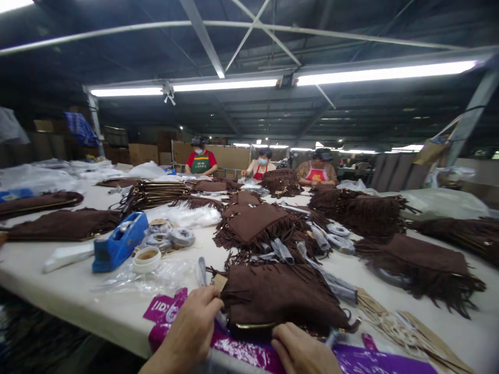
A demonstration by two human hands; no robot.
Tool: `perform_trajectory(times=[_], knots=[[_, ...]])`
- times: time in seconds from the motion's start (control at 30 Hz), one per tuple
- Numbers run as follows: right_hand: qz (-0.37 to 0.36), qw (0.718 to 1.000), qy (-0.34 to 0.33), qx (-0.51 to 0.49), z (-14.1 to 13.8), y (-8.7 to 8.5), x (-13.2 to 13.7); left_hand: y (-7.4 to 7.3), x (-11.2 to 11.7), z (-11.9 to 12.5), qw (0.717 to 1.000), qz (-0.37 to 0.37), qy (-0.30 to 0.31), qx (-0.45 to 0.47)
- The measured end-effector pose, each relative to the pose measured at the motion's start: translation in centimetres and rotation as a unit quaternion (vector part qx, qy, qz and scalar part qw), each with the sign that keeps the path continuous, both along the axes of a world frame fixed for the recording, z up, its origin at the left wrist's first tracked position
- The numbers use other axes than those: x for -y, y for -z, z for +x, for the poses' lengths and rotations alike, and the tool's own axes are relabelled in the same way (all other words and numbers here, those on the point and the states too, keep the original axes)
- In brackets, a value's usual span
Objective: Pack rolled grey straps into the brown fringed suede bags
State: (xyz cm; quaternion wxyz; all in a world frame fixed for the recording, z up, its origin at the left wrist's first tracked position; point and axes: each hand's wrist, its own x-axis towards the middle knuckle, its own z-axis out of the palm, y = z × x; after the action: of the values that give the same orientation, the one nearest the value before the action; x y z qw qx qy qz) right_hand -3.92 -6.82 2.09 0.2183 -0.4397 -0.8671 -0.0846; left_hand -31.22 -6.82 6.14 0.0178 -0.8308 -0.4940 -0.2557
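Note:
A brown fringed suede bag (278, 296) lies on purple plastic packaging (249, 350) at the near edge of the white table (70, 288). My left hand (193, 327) is closed at the bag's left corner, fingers pinched beside a tan paper tag (219, 282). My right hand (300, 350) rests with curled fingers on the bag's zipped near edge. What the fingers hold beyond the bag is hidden.
A blue tape dispenser (120, 241), tape rolls (146, 258) and clear plastic sit to the left. More fringed bags (257, 223) lie in piles across the table. Three people in aprons (200, 158) work at the far end. Tan paper tags (405, 327) lie at the right.

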Motion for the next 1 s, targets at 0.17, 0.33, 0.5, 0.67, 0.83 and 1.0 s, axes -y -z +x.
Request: perform_trajectory(times=[0.17, 0.33, 0.5, 0.67, 0.83, 1.0], knots=[[0.034, 0.999, -0.013, -0.004, 0.3, 1.4, 1.5, 2.0, -0.2, 1.4, 0.992, 0.109, 0.026, -0.061], [0.007, 0.986, 0.142, -0.089, 6.0, -1.8, 1.3, 2.9, -1.4, 4.6, 0.96, 0.246, 0.076, -0.112], [-0.093, 0.973, 0.211, 0.021, 12.0, -4.0, -0.3, 3.8, -4.5, 6.9, 0.968, 0.221, 0.048, -0.107], [-0.151, 0.971, 0.185, 0.01, 11.8, -4.7, -0.8, 0.6, -5.1, 7.1, 0.989, 0.087, -0.028, -0.114], [-0.165, 0.975, 0.102, -0.11, 9.8, -6.4, 0.6, -2.7, 0.4, 12.3, 0.992, -0.104, 0.046, -0.063], [-0.162, 0.968, 0.006, -0.189, 8.6, -4.7, 0.6, -1.3, 0.5, 18.3, 0.965, -0.252, -0.038, -0.06]])
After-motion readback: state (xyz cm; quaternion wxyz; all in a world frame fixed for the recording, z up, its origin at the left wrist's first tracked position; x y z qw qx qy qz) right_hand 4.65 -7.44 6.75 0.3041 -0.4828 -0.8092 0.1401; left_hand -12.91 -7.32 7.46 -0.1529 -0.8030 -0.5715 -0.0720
